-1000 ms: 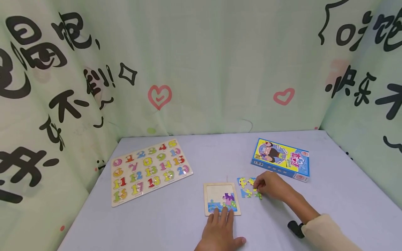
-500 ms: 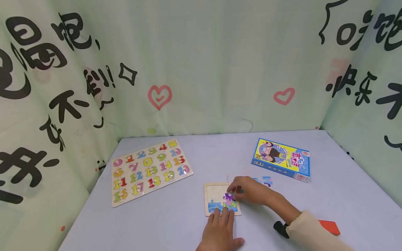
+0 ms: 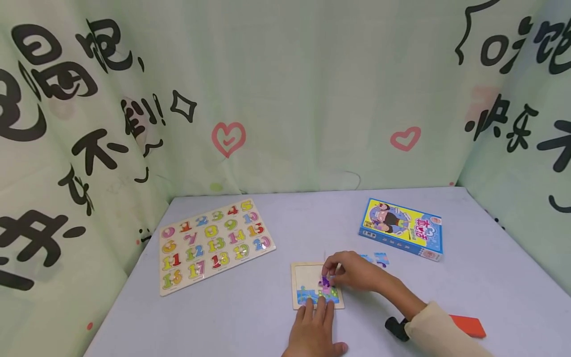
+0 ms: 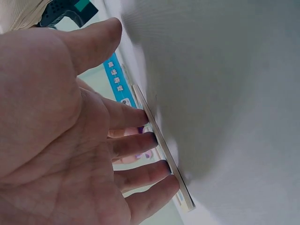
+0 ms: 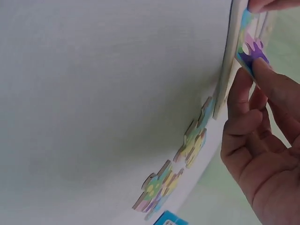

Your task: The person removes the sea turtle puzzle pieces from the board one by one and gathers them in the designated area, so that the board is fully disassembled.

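A small wooden jigsaw tray [image 3: 307, 272] lies near the front middle of the table, with joined blue, green and purple pieces along its lower part. My left hand [image 3: 311, 331] rests on the tray's near edge with its fingers straight. At the tray's right side, my right hand [image 3: 357, 271] pinches a jigsaw piece [image 5: 249, 59] between thumb and fingers; purple shows on it in the right wrist view. The fingers partly cover this piece in the head view. Loose jigsaw pieces [image 5: 191, 143] lie on the table beside the tray, mostly behind the right hand in the head view.
A number board [image 3: 218, 244] lies at the back left of the white table [image 3: 250, 317]. At the back right lies a blue and yellow box [image 3: 400, 229]. A flat orange-red thing [image 3: 469, 326] shows beside the right sleeve. Printed curtains enclose the table.
My right hand has moved left from the loose pieces to the tray, then stayed there with little movement. The left hand keeps its place on the tray's near edge.
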The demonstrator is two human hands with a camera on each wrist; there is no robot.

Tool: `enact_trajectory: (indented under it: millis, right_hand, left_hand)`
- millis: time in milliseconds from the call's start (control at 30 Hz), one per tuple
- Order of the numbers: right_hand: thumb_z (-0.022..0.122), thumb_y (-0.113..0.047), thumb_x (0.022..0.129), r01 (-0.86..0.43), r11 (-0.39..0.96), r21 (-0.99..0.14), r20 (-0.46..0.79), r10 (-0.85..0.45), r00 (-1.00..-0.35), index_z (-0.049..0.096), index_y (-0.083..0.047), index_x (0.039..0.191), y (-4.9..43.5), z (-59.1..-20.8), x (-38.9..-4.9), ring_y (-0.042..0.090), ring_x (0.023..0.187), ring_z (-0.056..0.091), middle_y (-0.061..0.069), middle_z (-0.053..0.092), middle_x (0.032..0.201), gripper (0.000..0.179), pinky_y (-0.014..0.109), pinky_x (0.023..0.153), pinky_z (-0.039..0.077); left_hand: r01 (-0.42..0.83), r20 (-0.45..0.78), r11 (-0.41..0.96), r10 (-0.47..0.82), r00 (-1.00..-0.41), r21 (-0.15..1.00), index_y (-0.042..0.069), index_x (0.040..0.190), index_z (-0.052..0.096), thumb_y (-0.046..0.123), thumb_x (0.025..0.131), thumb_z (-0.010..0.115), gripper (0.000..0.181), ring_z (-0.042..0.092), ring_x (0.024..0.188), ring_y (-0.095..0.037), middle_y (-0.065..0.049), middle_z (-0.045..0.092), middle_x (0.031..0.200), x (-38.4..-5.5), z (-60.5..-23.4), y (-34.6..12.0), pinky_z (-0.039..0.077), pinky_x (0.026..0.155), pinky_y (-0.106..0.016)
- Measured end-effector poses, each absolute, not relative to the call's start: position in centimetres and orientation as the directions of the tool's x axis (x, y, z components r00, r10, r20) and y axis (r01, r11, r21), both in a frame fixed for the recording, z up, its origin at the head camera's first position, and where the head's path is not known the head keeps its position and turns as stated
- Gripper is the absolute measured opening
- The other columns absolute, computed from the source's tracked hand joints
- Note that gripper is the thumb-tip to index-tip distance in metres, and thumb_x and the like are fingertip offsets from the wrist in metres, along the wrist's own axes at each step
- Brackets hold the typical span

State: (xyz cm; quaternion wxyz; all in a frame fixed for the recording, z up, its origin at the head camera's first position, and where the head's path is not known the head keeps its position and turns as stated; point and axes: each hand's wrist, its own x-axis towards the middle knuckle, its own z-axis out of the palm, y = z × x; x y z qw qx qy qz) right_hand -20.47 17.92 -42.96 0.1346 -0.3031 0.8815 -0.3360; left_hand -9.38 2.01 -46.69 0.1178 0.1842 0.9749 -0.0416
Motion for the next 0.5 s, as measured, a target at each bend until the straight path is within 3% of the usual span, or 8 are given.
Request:
enact_trajectory:
  millis: [233, 500]
  right_hand:
    - [0.074, -0.005, 0.094, -0.318, 0.63, -0.709, -0.037, -0.483, -0.875, 0.078, -0.013, 0.105, 20.9, -41.4, -20.9, 0.017, 0.09, 0.062, -0.005, 0.07, 0.097, 0.014, 0.036, 0.084, 0.059]
    - [0.074, -0.006, 0.093, -0.078, 0.742, -0.666, -0.217, -0.293, -0.931, 0.078, -0.007, 0.109, 27.0, -40.1, -20.7, 0.021, 0.091, 0.062, 0.004, 0.071, 0.102, 0.016, 0.039, 0.073, 0.058]
  left_hand:
    - [0.369, -0.267, 0.928, 0.344, -0.9, -0.05, 0.025, 0.155, 0.046, 0.077, 0.09, 0.054, 0.083, 0.041, 0.142, -0.019, 0.007, 0.043, 0.157, -9.3, -46.4, 2.2, 0.036, 0.115, -0.032]
    - [0.382, -0.251, 0.92, 0.352, -0.902, -0.083, 0.026, 0.155, 0.046, 0.078, 0.09, 0.052, 0.083, 0.043, 0.14, -0.019, 0.008, 0.043, 0.156, -9.2, -46.7, 2.1, 0.037, 0.113, -0.031]
